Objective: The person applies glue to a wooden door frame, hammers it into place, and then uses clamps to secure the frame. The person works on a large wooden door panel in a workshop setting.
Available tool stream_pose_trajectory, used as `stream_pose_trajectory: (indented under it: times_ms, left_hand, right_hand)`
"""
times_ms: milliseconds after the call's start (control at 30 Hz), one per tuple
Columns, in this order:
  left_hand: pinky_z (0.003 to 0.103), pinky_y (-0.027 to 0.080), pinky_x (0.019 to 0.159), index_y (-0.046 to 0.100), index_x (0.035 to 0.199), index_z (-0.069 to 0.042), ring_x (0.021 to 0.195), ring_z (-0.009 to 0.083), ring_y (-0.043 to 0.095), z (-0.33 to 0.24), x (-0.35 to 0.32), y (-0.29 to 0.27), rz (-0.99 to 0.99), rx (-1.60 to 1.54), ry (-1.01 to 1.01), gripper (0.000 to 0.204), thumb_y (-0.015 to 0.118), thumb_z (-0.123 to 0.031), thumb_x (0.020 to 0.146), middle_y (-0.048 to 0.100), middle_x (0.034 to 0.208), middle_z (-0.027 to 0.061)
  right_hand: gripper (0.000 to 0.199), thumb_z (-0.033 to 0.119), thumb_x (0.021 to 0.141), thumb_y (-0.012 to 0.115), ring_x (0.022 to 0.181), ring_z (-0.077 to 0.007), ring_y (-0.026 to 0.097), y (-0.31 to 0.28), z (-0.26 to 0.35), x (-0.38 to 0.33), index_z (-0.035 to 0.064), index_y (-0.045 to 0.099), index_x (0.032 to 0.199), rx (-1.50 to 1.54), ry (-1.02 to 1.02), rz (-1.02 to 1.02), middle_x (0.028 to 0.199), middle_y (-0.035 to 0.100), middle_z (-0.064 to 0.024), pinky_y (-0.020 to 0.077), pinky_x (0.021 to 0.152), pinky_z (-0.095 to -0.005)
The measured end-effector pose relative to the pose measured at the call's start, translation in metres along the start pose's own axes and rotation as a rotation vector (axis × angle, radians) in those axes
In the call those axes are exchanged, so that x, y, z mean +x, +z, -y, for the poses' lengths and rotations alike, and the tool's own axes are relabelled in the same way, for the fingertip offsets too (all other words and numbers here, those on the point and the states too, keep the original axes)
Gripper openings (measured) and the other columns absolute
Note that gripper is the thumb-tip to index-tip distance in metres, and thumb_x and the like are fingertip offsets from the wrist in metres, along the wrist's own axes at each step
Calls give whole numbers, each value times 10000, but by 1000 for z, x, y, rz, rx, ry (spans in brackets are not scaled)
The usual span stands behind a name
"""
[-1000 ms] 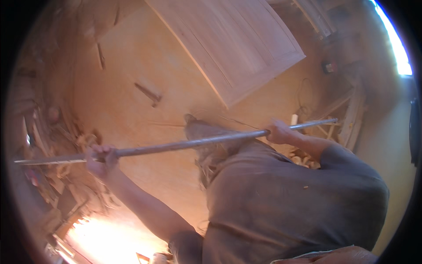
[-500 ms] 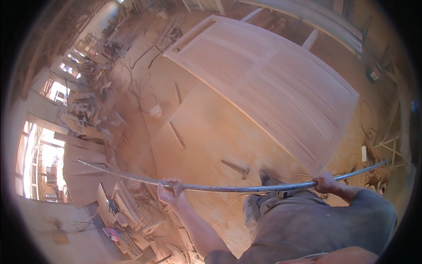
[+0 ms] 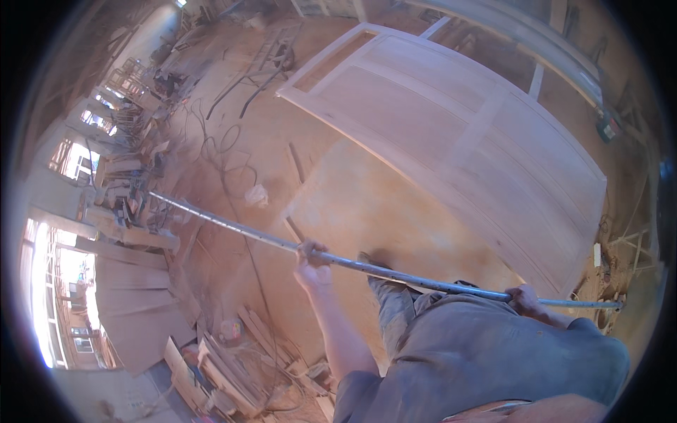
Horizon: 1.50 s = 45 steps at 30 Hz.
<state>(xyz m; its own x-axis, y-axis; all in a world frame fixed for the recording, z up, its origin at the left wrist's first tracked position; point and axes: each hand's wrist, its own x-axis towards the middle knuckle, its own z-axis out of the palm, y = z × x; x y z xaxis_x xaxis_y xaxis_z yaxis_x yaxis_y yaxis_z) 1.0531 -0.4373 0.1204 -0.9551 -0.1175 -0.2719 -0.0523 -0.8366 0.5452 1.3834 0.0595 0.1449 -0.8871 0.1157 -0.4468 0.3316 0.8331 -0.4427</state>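
Gripped at 2 points, a long metal pole (image 3: 423,283) runs between my left hand (image 3: 312,264), its fingers wrapped around it, and my right hand (image 3: 524,299), its fingers closed on it; the ends jut out past both. Ahead of my fingers, a large wooden panel (image 3: 451,141) stretches out; below and left of my left fingers, wood offcuts (image 3: 229,374) lie heaped.

Pipe (image 3: 423,282): metal, fairly glossy. Panel (image 3: 451,155): wood, smooth, matt. Shirt (image 3: 493,359): matt cloth. Trousers (image 3: 395,304): cloth, also matt, creased. Offcuts (image 3: 224,370): wood, rough-looking. Floor (image 3: 338,190): matt, dusty-looking.
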Motion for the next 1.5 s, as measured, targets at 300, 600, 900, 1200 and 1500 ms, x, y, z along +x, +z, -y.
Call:
stream_pose_trajectory:
  times_ms: [300,600,900,1200,1500]
  left_hand:
    - [425,515,777,560,1078,-86,820,260,636,-47,233,74,-93,18,-122,238,375,-235,1090,659,967,131]
    - [409,519,726,566,1148,-74,818,264,647,-31,428,134,-168,61,-285,281,369,-270,1105,676,973,122]
    - [454,552,810,549,1179,-114,936,293,659,22,563,165,-219,138,-425,274,350,-291,1116,672,1093,137]
    - [566,536,857,637,1210,-131,943,320,668,107,672,197,-116,284,-651,237,497,-262,1070,696,1128,99]
    - [503,464,1084,499,1438,-8,1267,310,513,104,729,176,658,354,-756,447,557,-137,1015,538,1418,164]
  right_hand:
    - [73,131,668,645,647,-411,643,-10,166,119,120,689,725,-74,163,-178,665,640,-186,500,607,-522]
    - [108,95,671,626,664,-390,665,-36,243,249,111,696,753,24,294,-215,686,659,-180,528,626,-487]
    - [133,65,718,598,718,-416,665,-54,240,372,97,700,797,126,462,-135,732,660,-215,520,663,-500]
    - [164,77,782,592,804,-428,680,-33,166,470,99,733,863,-33,672,-311,825,690,-233,527,715,-508]
    - [49,144,708,705,874,-334,663,-73,189,515,148,698,756,-106,760,-344,814,683,-104,521,779,-491]
